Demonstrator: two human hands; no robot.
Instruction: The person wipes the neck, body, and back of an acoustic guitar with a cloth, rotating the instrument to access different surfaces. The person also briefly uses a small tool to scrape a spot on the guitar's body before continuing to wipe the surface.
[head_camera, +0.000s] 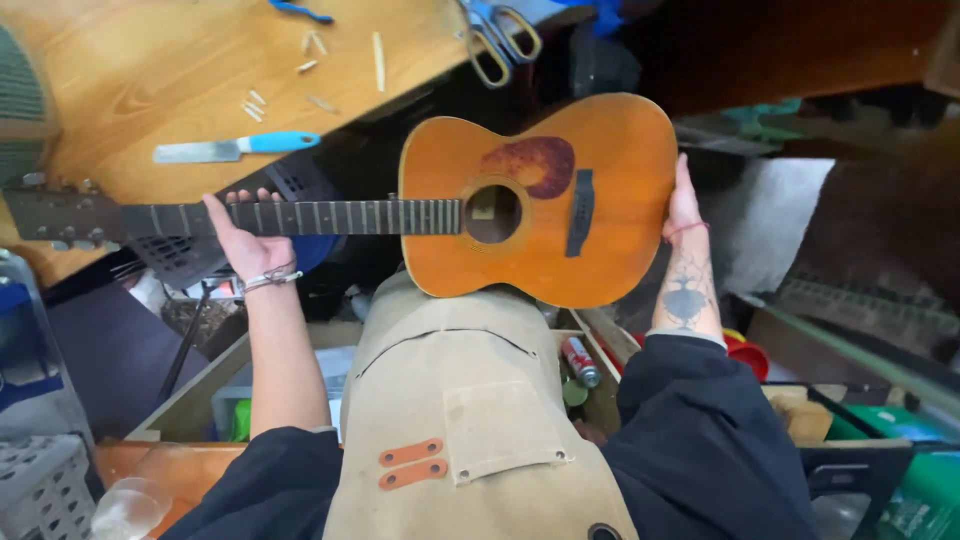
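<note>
An orange-brown acoustic guitar (600, 180) without visible strings lies flat across my lap, its body resting on my tan apron (450, 380). My left hand (245, 240) wraps around the dark fretted neck (330, 217) from below, fingers curled over its far edge. The headstock (55, 215) points left. My right hand (683, 200) grips the rounded bottom end of the body. A dark red pickguard (535, 162) sits above the soundhole (493, 213), and a dark bridge (580, 212) lies to its right.
A wooden workbench (150, 80) at the upper left carries a blue-handled knife (235, 148), small wood slivers (255, 105) and scissors (500, 40). A wooden crate with cans (582, 362) stands below the guitar. A grey plastic basket (40, 485) sits at the lower left.
</note>
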